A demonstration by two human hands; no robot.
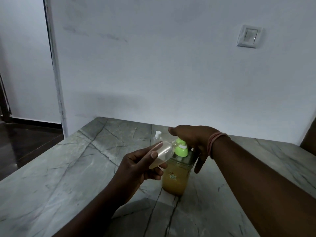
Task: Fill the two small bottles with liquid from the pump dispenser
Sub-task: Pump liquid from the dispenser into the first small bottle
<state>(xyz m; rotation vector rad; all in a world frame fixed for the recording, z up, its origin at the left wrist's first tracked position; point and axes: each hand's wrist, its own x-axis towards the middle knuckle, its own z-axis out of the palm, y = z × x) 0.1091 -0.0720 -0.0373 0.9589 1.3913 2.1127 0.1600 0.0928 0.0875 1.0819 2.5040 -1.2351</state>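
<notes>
My left hand (136,165) is gripping the small bottle (161,154) tilted, mouth meeting the pump dispenser's (177,171) spout; my right hand (189,142), fingers loosely extended, is pressing the pump.

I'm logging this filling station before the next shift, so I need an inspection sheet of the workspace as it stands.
Surface: grey veined stone counter, against a white wall.
Job's things: pump dispenser upright, yellow liquid, green pump head; small bottle tilted, mouth at the spout, partly filled; second small bottle capped, standing behind.
Clutter: nothing seen.
Hands: left hand holds the tilted bottle; right hand rests on the pump head.
Cables: nothing seen.
Surroundings: wall switch; dark floor at left.
</notes>
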